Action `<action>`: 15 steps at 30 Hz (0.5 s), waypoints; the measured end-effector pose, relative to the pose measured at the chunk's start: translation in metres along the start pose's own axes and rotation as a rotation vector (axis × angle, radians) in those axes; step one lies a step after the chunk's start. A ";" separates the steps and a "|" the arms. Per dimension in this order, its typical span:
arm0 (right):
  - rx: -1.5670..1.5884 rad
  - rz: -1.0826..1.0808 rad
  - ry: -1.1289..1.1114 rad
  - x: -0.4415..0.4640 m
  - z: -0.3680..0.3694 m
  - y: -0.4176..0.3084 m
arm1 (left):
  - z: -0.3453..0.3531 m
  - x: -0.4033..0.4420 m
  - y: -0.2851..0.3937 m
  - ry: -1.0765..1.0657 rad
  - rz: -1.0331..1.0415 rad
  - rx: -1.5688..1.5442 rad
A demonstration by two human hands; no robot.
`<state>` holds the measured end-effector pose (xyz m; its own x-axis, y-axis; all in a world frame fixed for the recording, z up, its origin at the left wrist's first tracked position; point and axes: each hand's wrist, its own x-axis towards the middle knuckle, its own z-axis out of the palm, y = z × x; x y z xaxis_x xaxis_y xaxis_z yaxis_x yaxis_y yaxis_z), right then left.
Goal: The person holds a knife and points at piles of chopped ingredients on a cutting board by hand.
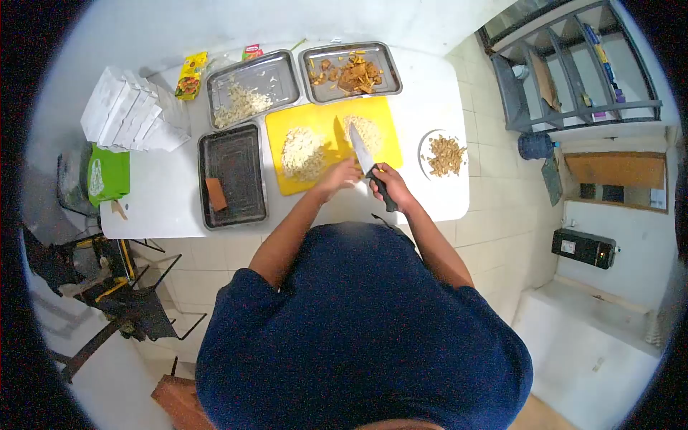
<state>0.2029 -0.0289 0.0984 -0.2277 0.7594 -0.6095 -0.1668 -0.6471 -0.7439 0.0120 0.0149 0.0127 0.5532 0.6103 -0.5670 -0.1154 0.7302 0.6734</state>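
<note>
My right hand is wrapped round the black handle of a kitchen knife. Its blade points away from me over the yellow cutting board, the tip by a pile of pale chopped food. A larger pale chopped pile lies on the board's left half. Near the board's front edge, my left hand hovers with fingers apart and nothing in them, left of the knife. To the right stands a white plate of brown cut pieces.
Behind the board are a metal tray with pale shreds and another metal tray with orange-brown pieces. A dark tray at left holds a reddish-brown block. White boxes, a yellow packet and a green bag are farther left.
</note>
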 end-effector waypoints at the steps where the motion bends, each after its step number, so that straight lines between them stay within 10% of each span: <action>1: 0.012 -0.004 0.000 -0.001 0.001 0.002 | 0.003 0.003 0.003 -0.012 0.025 -0.148; 9: 0.055 0.054 -0.031 -0.022 -0.005 0.023 | 0.010 -0.006 0.067 0.102 0.172 -0.976; 15: -0.244 0.016 0.102 -0.021 -0.021 0.059 | -0.054 0.031 0.042 0.265 0.331 -0.154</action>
<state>0.2177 -0.0818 0.0611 -0.1285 0.7604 -0.6367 0.0754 -0.6326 -0.7708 -0.0203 0.0806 -0.0020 0.2382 0.8614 -0.4486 -0.3833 0.5078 0.7715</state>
